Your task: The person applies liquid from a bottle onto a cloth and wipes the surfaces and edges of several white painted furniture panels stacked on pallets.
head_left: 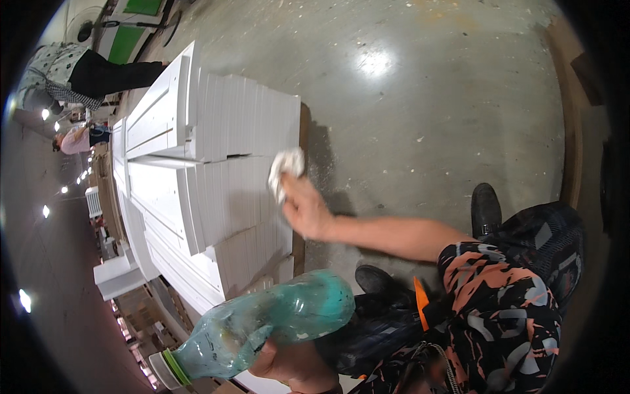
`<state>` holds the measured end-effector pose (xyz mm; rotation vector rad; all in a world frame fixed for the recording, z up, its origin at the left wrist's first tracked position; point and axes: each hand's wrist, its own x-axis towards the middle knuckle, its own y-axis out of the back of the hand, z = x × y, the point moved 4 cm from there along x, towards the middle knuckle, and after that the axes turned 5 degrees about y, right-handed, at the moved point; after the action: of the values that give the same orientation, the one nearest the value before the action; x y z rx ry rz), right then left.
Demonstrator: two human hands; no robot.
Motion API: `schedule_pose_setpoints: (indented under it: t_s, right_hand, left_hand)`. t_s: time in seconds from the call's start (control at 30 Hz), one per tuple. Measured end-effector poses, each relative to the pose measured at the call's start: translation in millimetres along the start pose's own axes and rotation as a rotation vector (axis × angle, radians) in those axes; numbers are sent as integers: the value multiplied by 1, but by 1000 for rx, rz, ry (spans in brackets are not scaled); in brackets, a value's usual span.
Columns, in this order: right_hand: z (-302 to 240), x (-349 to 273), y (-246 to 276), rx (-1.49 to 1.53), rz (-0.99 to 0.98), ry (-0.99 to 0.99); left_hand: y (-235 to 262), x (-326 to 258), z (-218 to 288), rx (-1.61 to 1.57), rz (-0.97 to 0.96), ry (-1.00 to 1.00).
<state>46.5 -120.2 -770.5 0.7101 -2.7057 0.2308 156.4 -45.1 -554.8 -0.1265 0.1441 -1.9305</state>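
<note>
My right hand [305, 211] is shut on a crumpled white rag [285, 167] and presses it against the edge of a stack of white panels [230, 144]. My left hand [292, 368], at the lower edge of the view, grips a clear green-tinted plastic bottle [262, 328] around its body. The bottle lies tilted, with its white and green cap [164, 371] pointing to the lower left. It is apart from the panels and from the rag.
The panel stack rests on a grey concrete floor [426, 98]. My black shoes [485, 209] stand beside it. Two other people [79, 72] work at the far left. More white parts and boxes [118, 272] lie to the lower left. An orange-handled tool [420, 302] sits at my waist.
</note>
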Motion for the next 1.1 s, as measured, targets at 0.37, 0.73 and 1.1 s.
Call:
schedule_pose_setpoints:
  t_s: [0.37,0.73,1.1]
  right_hand:
    - [-31,-16,-53,-87,-72,101]
    - [-42,54,13,37,233,145]
    - [-32,-31,-24,322,-481,-35]
  left_hand:
    - [16,-17,-1,539,211,-174]
    - [19,-15,-3,540,142,-190]
    - [-12,4,-13,309,26,17]
